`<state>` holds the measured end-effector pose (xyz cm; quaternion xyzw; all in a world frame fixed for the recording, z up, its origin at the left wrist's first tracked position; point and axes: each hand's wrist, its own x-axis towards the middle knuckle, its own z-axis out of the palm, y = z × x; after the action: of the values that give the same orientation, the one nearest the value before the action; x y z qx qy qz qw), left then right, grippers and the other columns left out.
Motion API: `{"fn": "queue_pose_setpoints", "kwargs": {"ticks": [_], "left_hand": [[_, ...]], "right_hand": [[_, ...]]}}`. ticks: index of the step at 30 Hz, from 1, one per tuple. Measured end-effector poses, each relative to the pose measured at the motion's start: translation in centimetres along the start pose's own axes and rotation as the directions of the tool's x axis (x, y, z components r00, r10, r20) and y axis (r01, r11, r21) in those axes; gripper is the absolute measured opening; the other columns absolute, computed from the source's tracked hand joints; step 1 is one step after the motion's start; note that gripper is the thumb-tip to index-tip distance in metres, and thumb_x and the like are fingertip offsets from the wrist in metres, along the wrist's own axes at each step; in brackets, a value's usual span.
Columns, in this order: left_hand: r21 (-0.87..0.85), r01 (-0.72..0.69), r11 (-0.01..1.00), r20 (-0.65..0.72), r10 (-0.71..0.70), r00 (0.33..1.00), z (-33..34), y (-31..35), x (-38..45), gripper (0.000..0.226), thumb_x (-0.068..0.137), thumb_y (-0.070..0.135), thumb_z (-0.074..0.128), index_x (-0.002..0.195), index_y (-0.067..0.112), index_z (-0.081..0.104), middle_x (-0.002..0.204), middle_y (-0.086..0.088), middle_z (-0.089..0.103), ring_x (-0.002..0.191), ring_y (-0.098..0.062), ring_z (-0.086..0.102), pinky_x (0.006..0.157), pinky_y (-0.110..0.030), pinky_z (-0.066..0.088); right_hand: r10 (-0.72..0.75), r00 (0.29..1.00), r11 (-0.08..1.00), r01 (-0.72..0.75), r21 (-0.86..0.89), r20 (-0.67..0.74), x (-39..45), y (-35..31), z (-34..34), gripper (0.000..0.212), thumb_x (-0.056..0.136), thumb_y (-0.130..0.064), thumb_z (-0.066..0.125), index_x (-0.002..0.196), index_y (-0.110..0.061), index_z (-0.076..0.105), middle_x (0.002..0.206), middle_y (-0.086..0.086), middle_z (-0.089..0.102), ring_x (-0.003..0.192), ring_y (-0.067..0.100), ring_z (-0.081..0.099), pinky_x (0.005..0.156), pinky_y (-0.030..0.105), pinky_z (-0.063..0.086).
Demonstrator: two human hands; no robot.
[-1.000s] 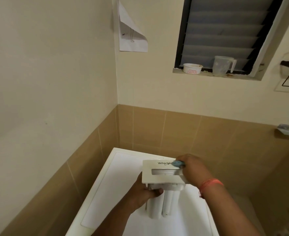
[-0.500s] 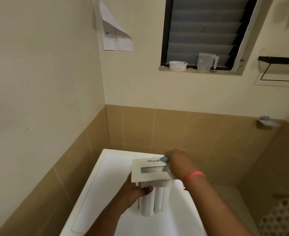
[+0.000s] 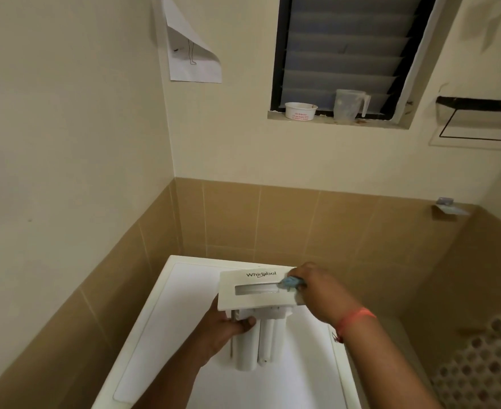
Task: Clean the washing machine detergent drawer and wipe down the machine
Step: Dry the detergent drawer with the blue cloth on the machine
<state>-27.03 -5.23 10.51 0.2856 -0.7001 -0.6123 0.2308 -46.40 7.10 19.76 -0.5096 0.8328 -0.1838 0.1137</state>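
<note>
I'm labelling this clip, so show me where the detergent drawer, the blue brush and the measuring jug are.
detergent drawer (image 3: 244, 301): head view, on its white front panel.
blue brush (image 3: 291, 281): head view, on its blue head.
measuring jug (image 3: 348, 105): head view, on its clear body.

The washing machine runs off the bottom edge, so its front is unseen. Above it, the detergent drawer hides the left hand's fingers. The right hand covers most of a small blue tool, too small to identify. Red print on the tub on the sill is unreadable.
</note>
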Motion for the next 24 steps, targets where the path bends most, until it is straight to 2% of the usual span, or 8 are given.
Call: {"fn": "queue_pose_setpoints", "kwargs": {"ticks": [2,4,8,13,16,18,22,24], "left_hand": [[-0.003,-0.006,1.0,0.014,0.006,1.0,0.0,-0.1,0.0,0.057,0.078,0.011,0.081,0.124,0.032,0.054,0.111,0.024,0.067,0.106,0.012,0.058,0.077,-0.006,0.047],[-0.004,0.0,1.0,0.023,0.001,1.0,0.0,-0.3,0.1,0.057,0.078,0.012,0.082,0.124,0.031,0.055,0.111,0.02,0.068,0.107,0.009,0.059,0.078,-0.008,0.048],[-0.016,0.01,1.0,-0.009,-0.011,1.0,0.0,0.1,0.0,0.06,0.073,0.022,0.084,0.123,0.033,0.054,0.121,0.02,0.061,0.103,0.018,0.056,0.076,-0.005,0.047],[-0.021,0.013,1.0,0.015,-0.012,1.0,0.0,0.0,-0.1,0.058,0.077,0.015,0.082,0.124,0.033,0.054,0.113,0.024,0.066,0.106,0.013,0.058,0.076,-0.006,0.048],[-0.025,0.001,1.0,0.042,0.0,0.999,0.0,0.2,-0.3,0.056,0.08,0.007,0.079,0.124,0.031,0.055,0.108,0.032,0.067,0.103,0.013,0.059,0.076,-0.007,0.048],[-0.046,0.008,0.999,0.044,-0.005,0.999,-0.1,0.2,-0.3,0.056,0.079,0.008,0.08,0.124,0.031,0.056,0.11,0.029,0.067,0.104,0.011,0.06,0.078,-0.01,0.05],[-0.063,0.002,0.998,0.039,0.0,0.999,-0.2,0.4,-0.4,0.057,0.076,0.008,0.083,0.124,0.028,0.058,0.112,0.019,0.07,0.107,0.001,0.062,0.079,-0.016,0.052],[-0.05,-0.022,0.999,0.032,0.024,0.999,-0.2,0.8,-0.6,0.062,0.07,0.014,0.081,0.125,0.028,0.056,0.111,0.015,0.071,0.108,0.0,0.062,0.081,-0.016,0.052]], "right_hand": [[-0.023,1.0,0.999,0.023,-0.046,-0.001,-1.1,0.2,-0.1,0.035,0.084,-0.004,0.048,0.1,-0.028,0.069,0.1,-0.004,0.059,0.092,0.017,0.058,0.082,0.036,0.049],[-0.016,1.0,0.998,0.016,-0.054,0.002,-0.7,-0.1,-0.2,0.035,0.084,-0.004,0.05,0.101,-0.027,0.069,0.102,-0.004,0.059,0.094,0.018,0.057,0.082,0.033,0.048],[0.0,0.999,1.0,0.0,-0.017,-0.038,0.5,-1.2,0.1,0.033,0.079,0.002,0.053,0.094,-0.024,0.068,0.096,-0.003,0.057,0.094,0.021,0.059,0.078,0.029,0.045],[-0.04,0.993,0.999,0.037,-0.031,-0.108,-3.3,-0.6,0.8,0.045,0.079,0.004,0.045,0.103,-0.027,0.067,0.104,-0.006,0.058,0.096,0.018,0.055,0.083,0.03,0.047],[-0.053,0.985,0.997,0.044,-0.058,-0.164,-4.8,-0.1,1.3,0.036,0.086,0.0,0.05,0.104,-0.026,0.066,0.102,-0.008,0.057,0.097,0.017,0.056,0.08,0.024,0.044],[-0.058,0.976,0.996,0.042,-0.079,-0.21,-4.9,-0.8,1.7,0.037,0.086,0.0,0.048,0.106,-0.026,0.065,0.103,-0.007,0.057,0.101,0.019,0.055,0.081,0.024,0.044],[-0.14,0.962,0.987,0.116,-0.111,-0.236,-4.9,-4.3,2.9,0.055,0.076,0.006,0.042,0.119,-0.02,0.063,0.117,0.001,0.057,0.122,0.025,0.044,0.105,0.028,0.039],[-0.231,0.949,0.971,0.212,-0.11,-0.214,-5.1,-6.6,3.6,0.052,0.074,0.007,0.048,0.116,-0.017,0.067,0.115,0.003,0.061,0.118,0.025,0.048,0.109,0.03,0.038]]}}
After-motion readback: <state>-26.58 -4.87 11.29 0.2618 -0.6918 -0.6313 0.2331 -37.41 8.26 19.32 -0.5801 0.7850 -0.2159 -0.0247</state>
